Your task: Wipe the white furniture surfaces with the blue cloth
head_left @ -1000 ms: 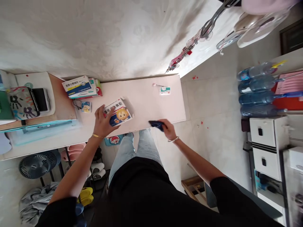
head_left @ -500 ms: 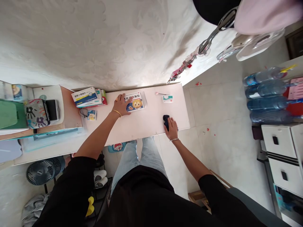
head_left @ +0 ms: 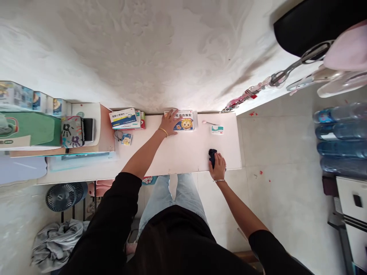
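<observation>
My left hand grips the left end of a white and blue medicine box with a cartoon lion face, its fingers over the far side and thumb near the close edge. The box lies flat on the pale table near the wall. Close to the table's front right corner, my right hand is closed over a bunched dark cloth, pressed to the tabletop. Beyond that hand lie a small white and green box and a thin stick with a pink end.
Stacked medicine boxes and a small blue packet lie left of my left hand. Farther left stand a green box and a handprint-patterned case. Scissors hang on the wall; large water bottles stand right.
The view has shifted, so the table and things on it appear farther right and lower. Both hands keep their holds on the medicine box and the cloth.
</observation>
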The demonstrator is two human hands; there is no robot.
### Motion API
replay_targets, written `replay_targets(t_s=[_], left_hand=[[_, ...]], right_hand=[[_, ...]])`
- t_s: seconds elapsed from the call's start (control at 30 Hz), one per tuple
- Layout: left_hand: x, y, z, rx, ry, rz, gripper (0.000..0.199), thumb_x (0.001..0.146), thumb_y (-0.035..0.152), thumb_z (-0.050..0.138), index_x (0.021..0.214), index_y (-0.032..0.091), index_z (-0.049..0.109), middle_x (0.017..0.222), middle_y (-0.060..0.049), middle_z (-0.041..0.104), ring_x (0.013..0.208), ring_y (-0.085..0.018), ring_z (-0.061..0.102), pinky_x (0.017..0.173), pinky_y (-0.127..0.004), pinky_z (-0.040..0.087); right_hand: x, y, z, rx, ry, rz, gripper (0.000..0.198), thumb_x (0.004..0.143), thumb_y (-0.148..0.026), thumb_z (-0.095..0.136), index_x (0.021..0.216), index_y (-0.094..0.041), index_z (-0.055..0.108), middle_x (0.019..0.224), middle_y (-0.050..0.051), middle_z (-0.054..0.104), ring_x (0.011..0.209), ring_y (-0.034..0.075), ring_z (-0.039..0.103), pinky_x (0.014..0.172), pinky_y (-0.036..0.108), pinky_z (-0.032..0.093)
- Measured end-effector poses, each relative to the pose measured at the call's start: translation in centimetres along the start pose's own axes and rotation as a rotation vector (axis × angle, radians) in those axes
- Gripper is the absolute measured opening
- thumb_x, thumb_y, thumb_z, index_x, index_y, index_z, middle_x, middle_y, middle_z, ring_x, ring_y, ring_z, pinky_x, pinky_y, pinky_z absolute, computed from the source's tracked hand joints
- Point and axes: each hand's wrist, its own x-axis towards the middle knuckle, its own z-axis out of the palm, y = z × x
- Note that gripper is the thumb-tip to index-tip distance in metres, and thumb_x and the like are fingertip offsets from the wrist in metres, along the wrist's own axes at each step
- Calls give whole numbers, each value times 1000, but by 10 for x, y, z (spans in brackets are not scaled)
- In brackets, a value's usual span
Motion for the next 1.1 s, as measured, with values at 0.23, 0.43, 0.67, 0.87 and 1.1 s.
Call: replay_targets(t_s=[0.23,0.43,0.67,0.87,1.1], left_hand=[[-48,5,10,-83,310,8,97,81,52,79,163,35,30,176,-11,11,162,-44,1,121,-76,0],[-178,-41,40,-128,635,-484,52,98,35,49,147,18,54,159,-19,43,152,-35,35,124,-57,28],[-227,-86,65,-275,730,-846,50,91,38,58,135,13,55,148,-24,48,141,-39,43,116,-60,39],[-212,-100,70,-354,729,-925,48,87,35,62,129,14,50,133,-23,57,128,-39,56,108,-60,46],[-226,-60,80,-415,804,-786,51,89,30,58,135,14,44,135,-22,56,128,-33,54,110,-53,46]], right_hand=[[1,-3,0,-1,-3,14,59,101,-38,44,153,-11,43,150,20,56,148,32,45,122,56,37],[1,-4,2,-10,2,19,59,100,-40,44,151,-10,46,148,22,57,147,33,47,122,56,37],[3,-7,2,-26,24,26,59,100,-41,42,147,-7,50,146,23,58,145,34,49,120,57,39],[5,-12,3,-34,31,44,57,100,-39,42,147,-7,49,146,23,57,145,34,48,120,58,39],[4,-16,2,-25,17,68,57,100,-37,42,149,-8,47,147,23,57,147,33,46,121,58,38]])
